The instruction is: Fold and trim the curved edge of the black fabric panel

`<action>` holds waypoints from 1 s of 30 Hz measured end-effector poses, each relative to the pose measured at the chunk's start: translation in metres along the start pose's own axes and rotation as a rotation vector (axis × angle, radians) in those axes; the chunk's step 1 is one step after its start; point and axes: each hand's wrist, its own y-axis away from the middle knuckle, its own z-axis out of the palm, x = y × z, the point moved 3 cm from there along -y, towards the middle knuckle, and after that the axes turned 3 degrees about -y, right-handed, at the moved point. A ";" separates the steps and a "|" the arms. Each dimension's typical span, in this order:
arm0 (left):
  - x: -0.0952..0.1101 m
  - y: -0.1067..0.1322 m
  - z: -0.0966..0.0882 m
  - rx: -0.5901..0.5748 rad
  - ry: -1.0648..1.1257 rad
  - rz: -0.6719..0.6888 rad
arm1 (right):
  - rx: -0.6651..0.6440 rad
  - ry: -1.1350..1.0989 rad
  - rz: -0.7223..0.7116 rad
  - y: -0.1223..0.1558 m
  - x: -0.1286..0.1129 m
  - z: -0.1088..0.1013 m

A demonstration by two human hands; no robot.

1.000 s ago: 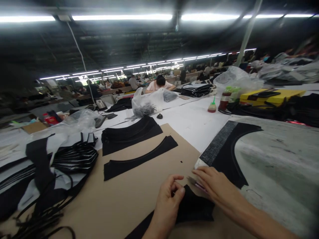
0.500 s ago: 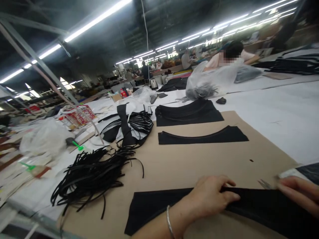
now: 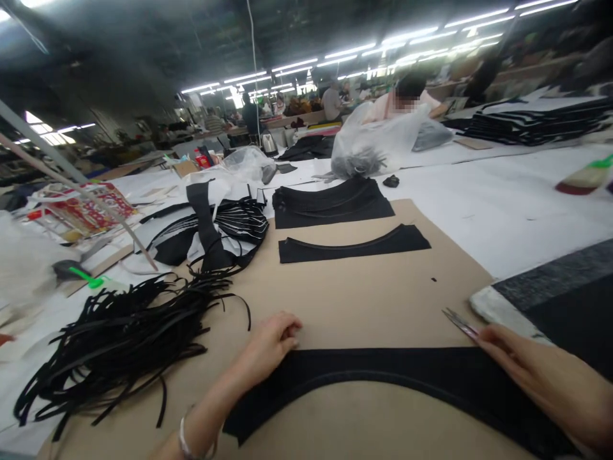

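Note:
A long black piece (image 3: 354, 361) with an arched lower edge lies flat in front of me on a tan board (image 3: 345, 306). At its upper left corner my left hand (image 3: 271, 345) has its fingers curled in against the thumb, closed on the edge; the fingertips are partly hidden. My right hand (image 3: 541, 377) grips a pair of small scissors (image 3: 462, 324) over the piece's right part, pointed blades slightly apart and aimed to the upper left. Farther back on the board lie a single black curved piece (image 3: 354, 248) and a stack of similar pieces (image 3: 332, 206).
Left are a heap of black strips (image 3: 119, 338), a fanned pile of black-and-white pieces (image 3: 239, 230) and a green-topped bottle (image 3: 96, 282). Another such bottle (image 3: 587, 176) stands right. Behind a clear plastic bag (image 3: 373, 144), a person leans at the table.
My left hand has slid left along the black piece to its corner. The right hand and scissors now show more fully. The view has turned to the right.

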 end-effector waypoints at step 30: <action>-0.046 0.055 0.046 0.458 -1.075 0.570 | 0.074 0.304 -0.594 0.039 -0.076 0.017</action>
